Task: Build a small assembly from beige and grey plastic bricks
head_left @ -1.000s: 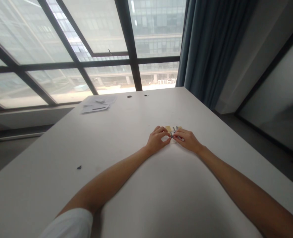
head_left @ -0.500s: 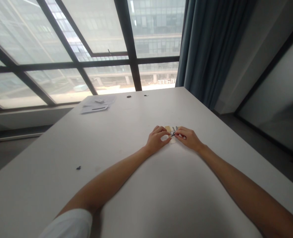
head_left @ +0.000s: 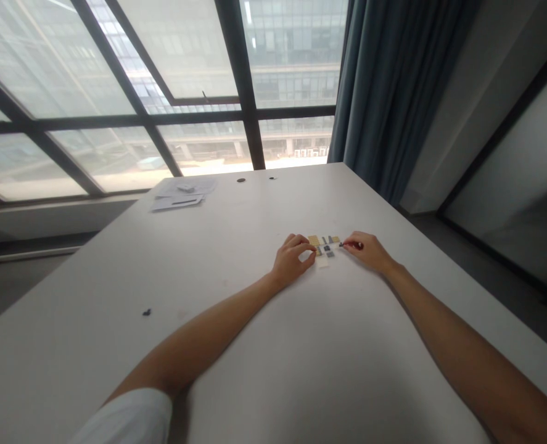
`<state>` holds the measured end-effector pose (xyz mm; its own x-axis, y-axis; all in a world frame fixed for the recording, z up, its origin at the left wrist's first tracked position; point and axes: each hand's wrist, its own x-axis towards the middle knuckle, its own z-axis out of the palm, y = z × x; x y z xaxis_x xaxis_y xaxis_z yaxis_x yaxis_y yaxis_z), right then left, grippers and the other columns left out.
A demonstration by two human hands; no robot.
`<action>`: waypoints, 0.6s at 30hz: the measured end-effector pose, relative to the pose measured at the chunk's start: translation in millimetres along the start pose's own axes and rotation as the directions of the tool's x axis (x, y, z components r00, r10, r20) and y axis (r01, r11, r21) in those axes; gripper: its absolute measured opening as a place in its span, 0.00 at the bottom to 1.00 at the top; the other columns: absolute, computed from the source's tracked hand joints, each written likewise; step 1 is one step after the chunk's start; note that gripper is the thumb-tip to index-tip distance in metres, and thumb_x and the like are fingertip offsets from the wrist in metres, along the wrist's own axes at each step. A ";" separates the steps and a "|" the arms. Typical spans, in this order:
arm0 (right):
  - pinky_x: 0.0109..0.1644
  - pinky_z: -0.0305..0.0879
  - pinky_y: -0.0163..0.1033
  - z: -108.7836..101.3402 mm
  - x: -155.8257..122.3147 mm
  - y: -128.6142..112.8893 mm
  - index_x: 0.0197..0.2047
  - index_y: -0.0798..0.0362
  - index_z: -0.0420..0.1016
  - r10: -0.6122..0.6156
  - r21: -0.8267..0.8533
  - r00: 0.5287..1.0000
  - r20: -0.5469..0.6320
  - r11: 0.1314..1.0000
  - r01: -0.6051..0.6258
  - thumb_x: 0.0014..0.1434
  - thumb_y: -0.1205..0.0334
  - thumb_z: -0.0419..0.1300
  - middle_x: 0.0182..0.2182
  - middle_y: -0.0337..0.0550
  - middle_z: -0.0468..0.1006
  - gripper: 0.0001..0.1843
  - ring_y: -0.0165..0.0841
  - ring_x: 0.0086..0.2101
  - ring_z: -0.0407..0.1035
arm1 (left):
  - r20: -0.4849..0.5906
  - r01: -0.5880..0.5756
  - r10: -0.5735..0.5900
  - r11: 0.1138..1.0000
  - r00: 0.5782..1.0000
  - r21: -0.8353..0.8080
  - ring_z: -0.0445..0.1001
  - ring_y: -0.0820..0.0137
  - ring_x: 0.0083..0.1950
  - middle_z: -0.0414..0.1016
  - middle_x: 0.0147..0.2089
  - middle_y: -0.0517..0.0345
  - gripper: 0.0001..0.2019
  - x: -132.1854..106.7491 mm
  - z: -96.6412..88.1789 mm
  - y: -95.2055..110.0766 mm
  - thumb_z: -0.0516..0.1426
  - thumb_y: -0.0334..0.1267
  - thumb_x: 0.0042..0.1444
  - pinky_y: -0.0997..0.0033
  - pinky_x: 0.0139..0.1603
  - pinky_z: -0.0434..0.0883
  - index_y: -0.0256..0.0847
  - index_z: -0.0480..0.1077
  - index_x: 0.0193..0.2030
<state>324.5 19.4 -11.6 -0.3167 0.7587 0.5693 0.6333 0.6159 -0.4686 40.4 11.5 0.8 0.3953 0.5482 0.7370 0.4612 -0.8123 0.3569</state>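
Note:
Several small flat pieces, yellow and grey, lie grouped on the white table; they look like toy building bricks, but are too small to be sure. My left hand is at the group's left side, thumb and index finger closed at the edge of a small yellow-and-grey piece. To the right of the group, my right hand pinches a small dark piece between its fingertips. Between the hands lie a dark piece and a grey piece. A yellow piece sits just behind my left fingertips.
A pale square lies in front of the pieces. Papers rest at the far left of the table, and a small dark object at the near left. Windows stand behind the table; a blue curtain hangs at the right.
My right hand has moved right, away from my left hand, with a small dark piece in its fingertips. The pieces between the hands now show. My left hand has barely moved.

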 end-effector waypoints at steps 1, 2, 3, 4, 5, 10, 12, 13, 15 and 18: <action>0.30 0.61 0.36 0.4 -0.5 0.5 0.35 0.52 0.81 0.008 -0.006 0.999 0.034 1.000 -0.008 0.63 0.56 0.61 0.28 0.41 0.75 0.11 0.30 0.26 0.64 | 0.000 -0.003 0.003 1.000 1.000 -0.001 0.71 0.67 0.43 0.75 0.39 0.54 0.04 -0.1 0.1 -0.2 0.60 0.36 0.60 0.65 0.46 0.73 0.43 0.78 0.38; 0.31 0.61 0.36 0.7 -0.8 0.5 0.35 0.52 0.81 0.018 -0.011 0.998 0.061 1.000 -0.017 0.63 0.57 0.61 0.28 0.41 0.75 0.10 0.30 0.26 0.64 | 0.000 -0.006 0.006 1.000 1.000 -0.002 0.71 0.67 0.43 0.75 0.39 0.55 0.04 -0.1 0.3 -0.4 0.60 0.36 0.60 0.66 0.46 0.73 0.43 0.78 0.38; 0.31 0.61 0.35 0.8 -1.0 0.3 0.35 0.52 0.81 0.029 -0.015 0.996 0.083 1.000 -0.027 0.62 0.58 0.61 0.27 0.40 0.75 0.10 0.30 0.26 0.65 | 0.000 -0.008 0.008 1.000 1.000 -0.002 0.71 0.68 0.44 0.75 0.40 0.55 0.04 -0.2 0.4 -0.6 0.60 0.36 0.60 0.66 0.46 0.73 0.43 0.78 0.39; 0.31 0.61 0.35 0.8 -1.0 0.0 0.35 0.52 0.81 0.038 -0.020 0.994 0.102 0.999 -0.036 0.62 0.58 0.61 0.27 0.40 0.75 0.09 0.30 0.26 0.65 | 0.000 -0.009 0.009 1.000 1.000 -0.001 0.71 0.68 0.44 0.75 0.40 0.55 0.04 -0.2 0.6 -0.8 0.60 0.35 0.60 0.66 0.46 0.73 0.43 0.78 0.39; 0.31 0.61 0.35 0.7 -0.9 -0.4 0.35 0.52 0.81 0.044 -0.025 0.992 0.118 0.999 -0.041 0.61 0.59 0.61 0.27 0.39 0.75 0.09 0.29 0.26 0.65 | 0.002 -0.008 0.008 1.000 1.000 0.001 0.71 0.68 0.44 0.75 0.40 0.55 0.04 -0.3 0.7 -1.0 0.60 0.35 0.60 0.66 0.46 0.73 0.43 0.78 0.39; 0.32 0.62 0.35 1.2 -1.1 -0.4 0.34 0.52 0.82 0.059 -0.043 0.984 0.170 0.998 -0.052 0.60 0.61 0.62 0.27 0.39 0.76 0.08 0.29 0.26 0.66 | 0.003 0.001 -0.001 1.000 1.000 0.004 0.72 0.67 0.44 0.75 0.40 0.54 0.04 0.2 0.1 -0.6 0.60 0.36 0.60 0.65 0.47 0.73 0.44 0.78 0.39; 0.32 0.62 0.35 2.1 -1.5 0.2 0.34 0.52 0.82 0.065 -0.043 0.982 0.178 0.997 -0.058 0.59 0.61 0.62 0.28 0.39 0.77 0.07 0.29 0.27 0.66 | 0.002 0.002 -0.002 1.000 1.000 0.003 0.72 0.67 0.44 0.75 0.40 0.54 0.04 0.7 -0.5 0.2 0.60 0.36 0.60 0.65 0.47 0.74 0.44 0.78 0.38; 0.32 0.62 0.35 2.6 -1.6 0.5 0.34 0.52 0.82 0.066 -0.042 0.981 0.182 0.997 -0.059 0.59 0.61 0.62 0.28 0.39 0.77 0.07 0.30 0.27 0.66 | 0.001 -0.001 0.001 1.000 1.000 0.002 0.72 0.67 0.44 0.75 0.40 0.54 0.04 1.0 -0.7 0.7 0.60 0.36 0.60 0.65 0.46 0.74 0.43 0.78 0.38; 0.33 0.63 0.35 3.3 -1.7 0.7 0.34 0.51 0.82 0.072 -0.038 0.980 0.187 0.997 -0.066 0.59 0.60 0.62 0.28 0.40 0.77 0.07 0.30 0.27 0.67 | -0.005 -0.010 0.010 1.000 1.000 -0.002 0.71 0.68 0.43 0.75 0.39 0.54 0.04 1.3 -0.8 1.3 0.60 0.36 0.60 0.66 0.46 0.73 0.43 0.78 0.38; 0.34 0.63 0.36 3.4 -1.1 0.0 0.35 0.52 0.82 0.101 -0.039 0.974 0.203 0.995 -0.095 0.59 0.59 0.62 0.29 0.41 0.77 0.08 0.31 0.28 0.67 | -0.007 -0.024 0.024 1.000 1.000 -0.010 0.71 0.68 0.43 0.75 0.39 0.54 0.04 1.1 0.0 1.1 0.60 0.35 0.60 0.66 0.45 0.73 0.43 0.77 0.38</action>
<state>322.5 19.4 -14.5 -0.3879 0.8440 0.3702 0.6878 0.5325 -0.4933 41.3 11.2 1.9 0.4004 0.5273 0.7494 0.4438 -0.8271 0.3448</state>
